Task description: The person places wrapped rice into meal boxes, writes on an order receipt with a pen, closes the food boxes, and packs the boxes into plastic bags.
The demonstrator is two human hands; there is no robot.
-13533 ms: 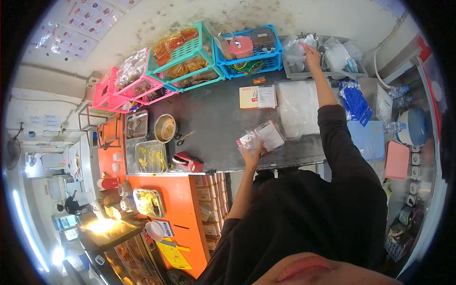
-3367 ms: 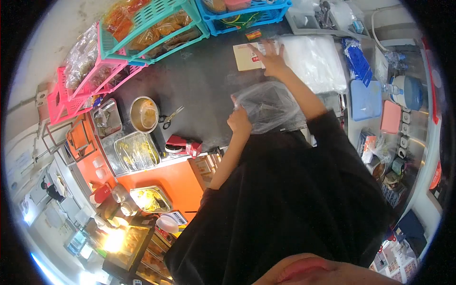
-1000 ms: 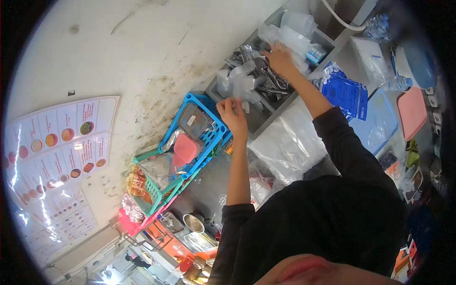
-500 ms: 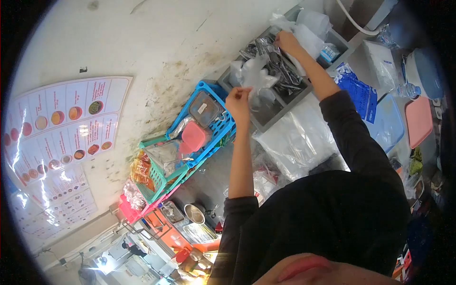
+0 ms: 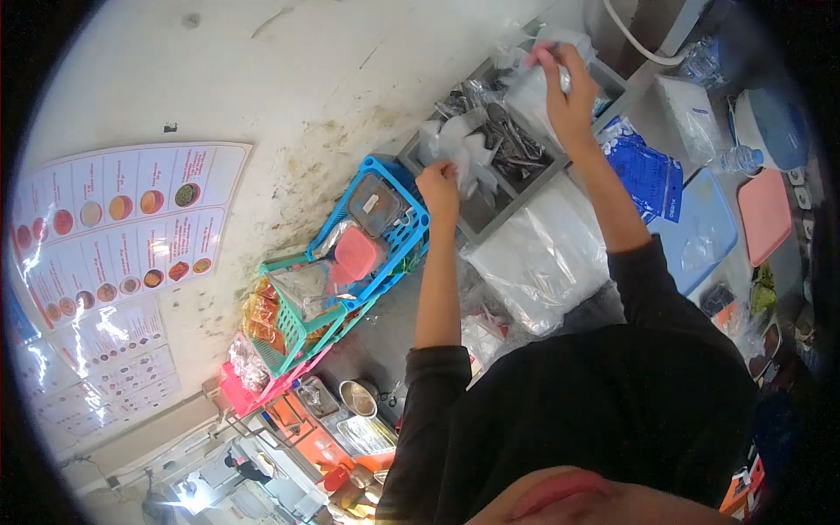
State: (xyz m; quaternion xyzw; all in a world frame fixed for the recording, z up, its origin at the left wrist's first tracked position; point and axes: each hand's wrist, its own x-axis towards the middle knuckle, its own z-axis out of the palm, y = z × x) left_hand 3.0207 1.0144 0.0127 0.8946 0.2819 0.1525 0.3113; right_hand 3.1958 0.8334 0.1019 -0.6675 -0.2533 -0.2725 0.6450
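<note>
My left hand [image 5: 439,188] has its fingers curled in a pinch at the near left edge of a grey divided box [image 5: 516,210]. Against those fingertips lie translucent whitish plastic pieces [image 5: 472,153]; what the fingers hold is not clear. Dark utensils in clear wrapping [image 5: 516,144], spoons among them, fill the middle compartment. Over the right part of the box is my right hand [image 5: 569,96], raised, with thumb and fingertips brought together. Whatever is between them is too small to make out. White translucent plastic [image 5: 534,101] lies in the compartment beneath it.
Clear plastic bags [image 5: 542,254] lie in front of the box. To the right are a blue packet [image 5: 643,171], a blue lid [image 5: 700,227] and a pink lid [image 5: 764,214]. Blue [image 5: 407,229] and green baskets [image 5: 278,350] with containers stand left, along the stained wall [image 5: 332,96].
My right hand has lifted from the wrapped utensils and moved up and right. My left hand stays nearly in place, while the translucent plastic beside it now sits lower in the box.
</note>
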